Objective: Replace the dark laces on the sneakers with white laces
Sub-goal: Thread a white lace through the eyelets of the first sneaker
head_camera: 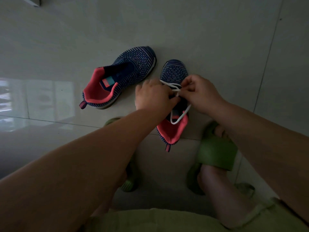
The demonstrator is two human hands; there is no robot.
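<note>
Lengthwise, laced sneaker (pixel 173 97) toe-away.

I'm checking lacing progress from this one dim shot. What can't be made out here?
- Head view: the eyelets of the right sneaker under the white lace, covered by the left hand and right hand.
- The left hand's fingertips, turned away from the camera.
- The label inside the left sneaker: too small and dim.

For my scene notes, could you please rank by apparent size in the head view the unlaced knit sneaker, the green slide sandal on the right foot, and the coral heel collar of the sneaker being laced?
1. Unlaced navy knit sneaker.
2. Green slide sandal, nearer the camera, so uncertain.
3. Coral heel collar.
</note>
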